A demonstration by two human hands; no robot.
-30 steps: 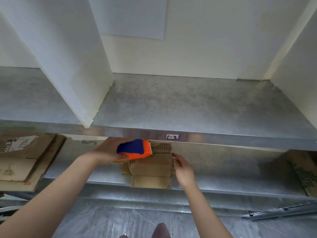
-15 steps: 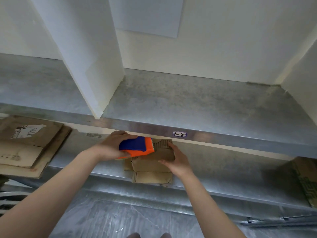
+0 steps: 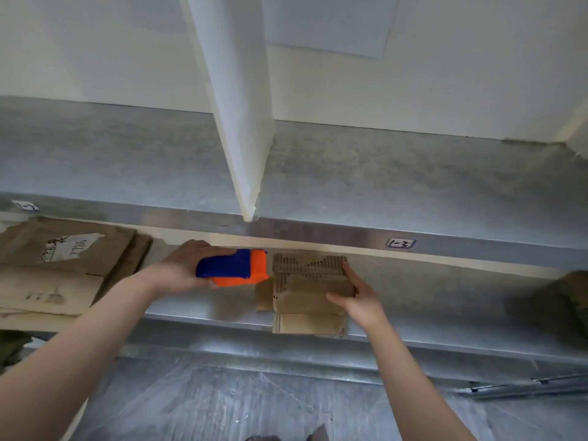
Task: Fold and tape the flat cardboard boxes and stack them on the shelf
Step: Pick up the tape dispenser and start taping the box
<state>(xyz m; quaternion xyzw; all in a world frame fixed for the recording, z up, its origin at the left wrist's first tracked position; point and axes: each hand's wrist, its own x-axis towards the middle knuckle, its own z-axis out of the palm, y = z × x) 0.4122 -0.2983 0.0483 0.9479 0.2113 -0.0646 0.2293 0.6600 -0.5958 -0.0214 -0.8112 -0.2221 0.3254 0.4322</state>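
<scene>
Two hands work at the lower shelf point(image 3: 445, 297). The left hand point(image 3: 181, 268) has its grip wrapped round the blue and orange tape dispenser point(image 3: 235, 271), just left of the small cardboard box point(image 3: 305, 291) on that shelf. The right hand point(image 3: 359, 297), its grip slack and fingers straight, presses the box's right side. Flat cardboard point(image 3: 63, 265) lies far left.

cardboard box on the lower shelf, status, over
Right hand flat on cardboard box, lower shelf. Left hand grips tape dispenser beside it. Flattened cardboard lies left, apart.
</scene>
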